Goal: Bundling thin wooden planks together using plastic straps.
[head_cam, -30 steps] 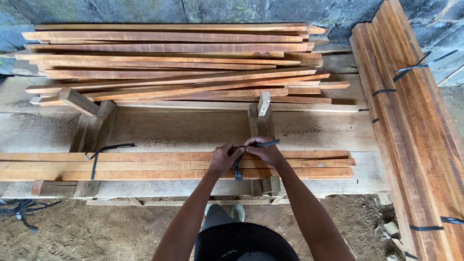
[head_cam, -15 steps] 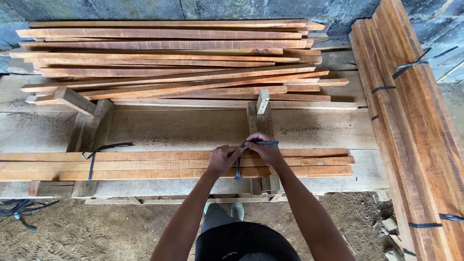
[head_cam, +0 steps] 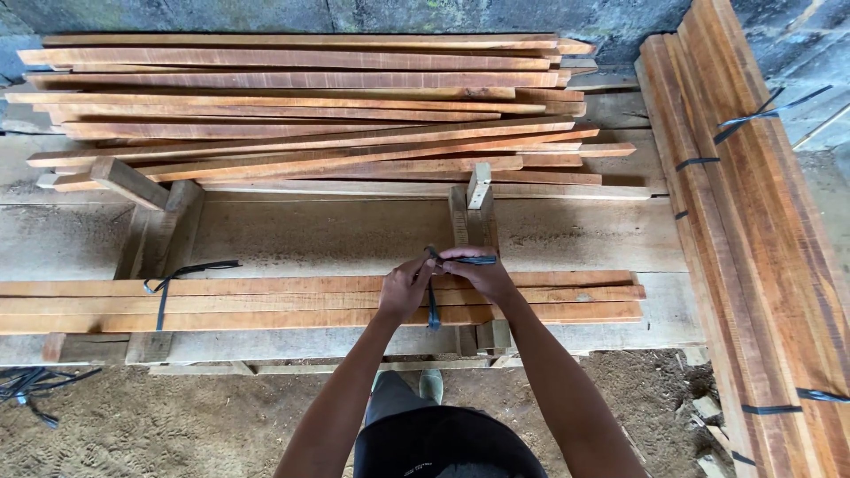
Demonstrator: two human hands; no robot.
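A bundle of long wooden slats (head_cam: 266, 301) lies across the near side of a rough plank bench (head_cam: 336, 235). My left hand (head_cam: 404, 288) and my right hand (head_cam: 478, 273) meet on top of the bundle near its right part. Both pinch a dark plastic strap (head_cam: 433, 305) that runs around the slats; one strap end (head_cam: 478, 260) sticks out to the right past my right fingers. A second dark strap (head_cam: 164, 296) is tied around the bundle's left part, with its loose end lying on the bench.
A loose pile of slats (head_cam: 301, 115) is stacked at the back of the bench against a stone wall. Strapped slat bundles (head_cam: 753, 230) lean along the right side. Loose dark straps (head_cam: 35, 385) lie on the sawdust floor at the left.
My hands have shifted slightly up and to the left on the bundle, still working the strap; the strap's end now stands up between my fingers. The view has drifted a little.
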